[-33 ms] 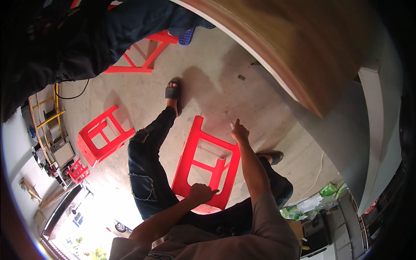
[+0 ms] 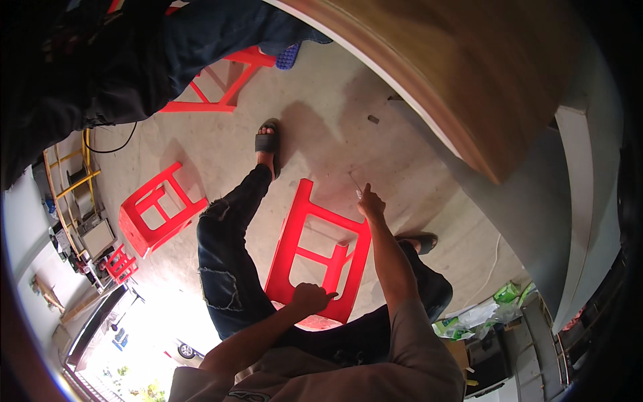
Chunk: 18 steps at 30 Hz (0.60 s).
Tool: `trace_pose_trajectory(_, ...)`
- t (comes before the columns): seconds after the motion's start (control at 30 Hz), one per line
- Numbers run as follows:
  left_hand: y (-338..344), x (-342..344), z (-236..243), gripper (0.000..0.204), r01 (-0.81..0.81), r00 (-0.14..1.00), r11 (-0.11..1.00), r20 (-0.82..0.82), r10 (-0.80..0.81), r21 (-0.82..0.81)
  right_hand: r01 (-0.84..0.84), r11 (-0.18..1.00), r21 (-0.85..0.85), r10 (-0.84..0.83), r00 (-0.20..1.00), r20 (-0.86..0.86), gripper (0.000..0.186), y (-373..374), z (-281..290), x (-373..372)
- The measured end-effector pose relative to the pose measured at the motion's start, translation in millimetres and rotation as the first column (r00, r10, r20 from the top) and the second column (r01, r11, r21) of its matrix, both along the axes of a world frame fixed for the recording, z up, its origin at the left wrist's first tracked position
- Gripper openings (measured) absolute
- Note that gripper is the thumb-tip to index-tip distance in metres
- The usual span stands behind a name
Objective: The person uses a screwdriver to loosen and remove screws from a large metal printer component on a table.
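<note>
My left hand (image 2: 311, 299) is curled into a fist with the thumb out to the right. It rests at the near part of a red plastic stool (image 2: 284, 261) that lies between my legs; anything inside its fingers is hidden. Beyond the stool's right side is my right hand (image 2: 372, 202), its fingers closed round a slim tool with a pale, clear-looking handle (image 2: 359, 195). The tool's thin shaft points away over the floor; its exact kind is too small to make out.
A wooden panel with a white edge (image 2: 429, 100) juts in at the upper right. Another red stool (image 2: 161, 211) stands to the left. At the upper left, a person's dark trousers (image 2: 214, 40) show beside a red stool (image 2: 201, 106). Green-and-white packages (image 2: 482, 318) lie at the lower right.
</note>
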<state>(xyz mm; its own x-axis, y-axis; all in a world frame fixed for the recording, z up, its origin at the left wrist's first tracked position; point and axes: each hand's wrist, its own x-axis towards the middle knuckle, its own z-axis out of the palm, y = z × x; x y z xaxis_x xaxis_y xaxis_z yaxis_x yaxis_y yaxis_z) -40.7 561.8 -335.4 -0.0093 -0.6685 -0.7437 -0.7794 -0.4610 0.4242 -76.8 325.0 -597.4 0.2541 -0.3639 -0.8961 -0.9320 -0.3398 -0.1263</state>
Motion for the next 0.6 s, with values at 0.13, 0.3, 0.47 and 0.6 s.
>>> trace_pose_trajectory(0.13, -1.1, 2.0, -5.5, 0.064, -0.015, 1.0, 0.995, -0.023, 0.017, 0.1, 0.005, 1.0, -0.017, -0.006, 1.0, -0.018, 0.059, -4.7, 2.8, -4.6)
trace_pose_trajectory(0.3, -12.6, 8.9, -5.6, 0.063, -0.018, 0.996, 0.983, -0.087, 0.034, 0.181, 0.047, 0.999, 0.012, -0.047, 0.999, -0.027, 0.062, -14.6, 11.1, -9.1)
trace_pose_trajectory(0.47, -30.7, 13.1, -7.8, 0.066, 0.019, 0.998, 0.995, -0.054, -0.014, 0.102, 0.111, 0.993, -0.043, -0.105, 0.987, 0.118, 0.06, -29.1, 80.4, -29.2)
trace_pose_trajectory(0.6, -65.7, 10.8, -17.8, 0.063, 0.077, 0.992, 0.988, -0.114, -0.061, 0.137, 0.19, 0.964, -0.186, -0.105, 0.914, 0.392, 0.061, -39.2, 186.7, -66.2)
